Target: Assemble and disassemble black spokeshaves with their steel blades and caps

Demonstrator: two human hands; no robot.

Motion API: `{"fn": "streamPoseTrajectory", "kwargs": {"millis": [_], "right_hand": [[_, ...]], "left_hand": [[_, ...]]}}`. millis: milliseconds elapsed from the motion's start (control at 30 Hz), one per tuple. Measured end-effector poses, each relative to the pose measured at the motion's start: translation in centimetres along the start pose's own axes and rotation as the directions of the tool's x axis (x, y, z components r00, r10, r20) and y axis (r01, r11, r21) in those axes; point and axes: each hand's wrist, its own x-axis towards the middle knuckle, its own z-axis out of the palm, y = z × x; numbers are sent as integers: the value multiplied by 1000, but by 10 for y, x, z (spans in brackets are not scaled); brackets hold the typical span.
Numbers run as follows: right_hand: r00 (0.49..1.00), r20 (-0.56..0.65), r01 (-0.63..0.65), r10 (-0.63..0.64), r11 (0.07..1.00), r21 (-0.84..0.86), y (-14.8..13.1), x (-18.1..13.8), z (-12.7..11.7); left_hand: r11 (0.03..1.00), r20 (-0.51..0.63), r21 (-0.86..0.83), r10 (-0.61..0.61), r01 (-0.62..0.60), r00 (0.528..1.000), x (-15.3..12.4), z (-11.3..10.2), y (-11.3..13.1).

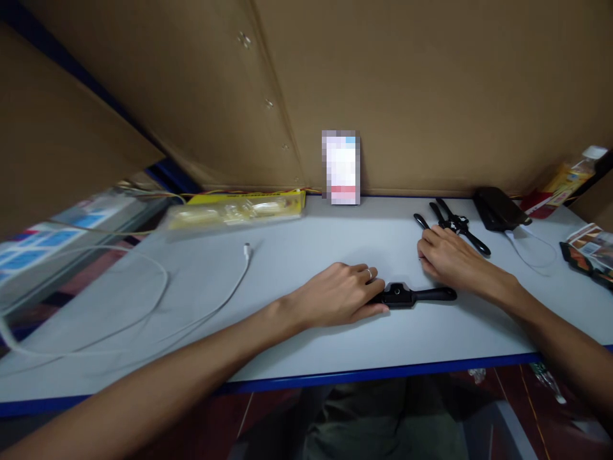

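Observation:
A black spokeshave (pixel 401 296) lies level on the table, its flat metal blade part in the middle and one handle pointing right. My left hand (pixel 342 292), with a ring on one finger, is closed around its left handle, which the fingers mostly hide. My right hand (pixel 443 252) is curled shut above the table, behind the free handle and apart from it. Whatever its fingertips may hold is hidden. Just beyond that hand lie more black spokeshaves (pixel 476 243), partly overlapping and partly covered by the fingers.
A lit phone (pixel 342 169) leans against the cardboard wall (pixel 431 96). At left are a white cable (pixel 234 287) and a yellow plastic-wrapped package (pixel 230 214). A black power bank (pixel 500 209) with a cord, a bottle (pixel 572 179) and a packaged item (pixel 594 249) sit at right.

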Motion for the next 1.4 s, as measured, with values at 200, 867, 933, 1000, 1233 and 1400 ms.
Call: {"fn": "streamPoseTrajectory", "kwargs": {"millis": [200,867,933,1000,1233,1400], "right_hand": [[1000,18,-9,7,993,118,-7,-1,0],[994,98,28,-49,978,205,14,-10,-10],[994,104,15,-33,986,166,12,-9,-6],[994,110,5,-22,988,153,11,-8,-4],[995,92,-66,43,963,262,8,-5,-10],[989,69,-139,133,648,749,-9,-1,-22]], "left_hand": [[1000,10,-8,0,0,1000,-1,1,-1],[1000,-2,14,3,-3,1000,0,2,0],[1000,2,19,6,-6,1000,0,1,0],[1000,5,18,7,-7,1000,0,0,0],[1000,-7,28,15,-14,1000,-1,2,-1],[998,-37,48,33,-31,999,0,4,-2]]}}
